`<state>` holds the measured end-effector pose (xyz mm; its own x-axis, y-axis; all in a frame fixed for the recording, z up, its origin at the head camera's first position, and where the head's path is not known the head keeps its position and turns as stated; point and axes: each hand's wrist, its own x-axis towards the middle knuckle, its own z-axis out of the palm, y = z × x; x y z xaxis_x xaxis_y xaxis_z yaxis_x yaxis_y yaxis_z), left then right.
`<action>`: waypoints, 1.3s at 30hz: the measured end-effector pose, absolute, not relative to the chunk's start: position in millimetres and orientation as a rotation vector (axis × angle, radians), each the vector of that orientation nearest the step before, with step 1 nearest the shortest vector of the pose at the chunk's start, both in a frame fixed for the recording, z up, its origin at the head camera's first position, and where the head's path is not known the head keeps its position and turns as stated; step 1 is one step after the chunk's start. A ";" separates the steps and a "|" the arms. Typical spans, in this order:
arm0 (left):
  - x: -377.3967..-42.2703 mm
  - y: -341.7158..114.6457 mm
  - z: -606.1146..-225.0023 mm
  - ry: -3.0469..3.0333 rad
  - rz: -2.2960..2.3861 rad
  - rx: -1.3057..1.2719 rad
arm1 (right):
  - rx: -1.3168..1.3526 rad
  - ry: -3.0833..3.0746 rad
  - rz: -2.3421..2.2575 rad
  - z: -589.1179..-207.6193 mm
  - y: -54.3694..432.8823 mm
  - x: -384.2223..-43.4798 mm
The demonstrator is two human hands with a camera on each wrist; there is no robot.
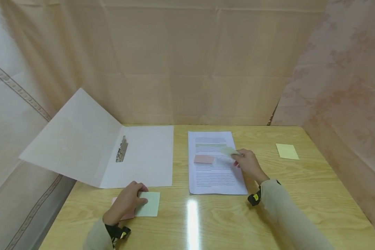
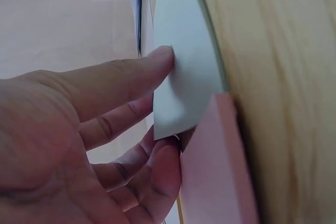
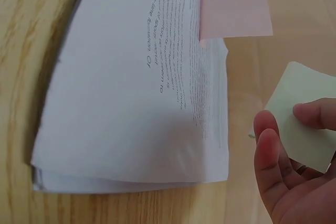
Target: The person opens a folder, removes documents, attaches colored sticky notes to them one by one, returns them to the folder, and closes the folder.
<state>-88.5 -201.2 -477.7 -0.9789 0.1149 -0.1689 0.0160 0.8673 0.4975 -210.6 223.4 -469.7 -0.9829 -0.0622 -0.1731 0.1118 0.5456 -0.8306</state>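
Observation:
My right hand (image 1: 249, 164) pinches a pale green sticky note (image 1: 228, 151) between thumb and fingers, above the right side of a stack of printed sheets (image 1: 215, 189). On the top sheet a pink sticky note (image 1: 204, 159) stands out from the text. At the front left, my left hand (image 1: 127, 202) holds the edge of a pale green sticky-note pad (image 1: 151, 207), thumb (image 2: 160, 59) on its upper face and other fingers curled at its edge. A pink sticky-note pad (image 2: 215, 171) lies beside it, partly covered by this hand in the head view.
A white folder (image 1: 150, 156) lies spread at the back left, its cover (image 1: 72, 139) tilted up and a metal clip (image 1: 122, 150) near the fold. To the right is a yellow sticky-note pad (image 1: 287, 151). Fabric hangs behind the wooden table (image 1: 325, 201) and at both sides.

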 end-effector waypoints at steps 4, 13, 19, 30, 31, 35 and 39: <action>-88.1 -202.7 -476.3 2.842 0.735 0.093 | 0.059 2.602 -1.418 -469.1 223.2 -211.6; -88.4 -202.3 -471.8 2.812 0.683 0.029 | 0.068 2.593 -1.420 -469.0 222.3 -211.4; -92.3 -201.8 -468.9 2.814 0.717 0.036 | 0.074 2.577 -1.454 -464.5 221.8 -208.3; -101.3 -193.3 -467.3 2.833 0.837 0.013 | 0.103 2.643 -1.411 -462.0 219.0 -204.8; -102.4 -192.0 -466.9 2.833 0.847 0.008 | 0.098 2.652 -1.403 -461.8 218.9 -204.5; -106.9 -186.5 -464.0 2.850 0.878 0.020 | 0.067 2.695 -1.374 -460.1 217.8 -203.2; -111.6 -179.9 -461.2 2.864 0.919 0.034 | 0.031 2.732 -1.354 -458.3 216.6 -201.6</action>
<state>-111.6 -179.9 -461.2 -0.9909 0.0621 -0.1197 -0.0191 0.8141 0.5804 -201.6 216.6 -458.3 -0.9955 -0.0232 -0.0918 0.0590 0.6063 -0.7931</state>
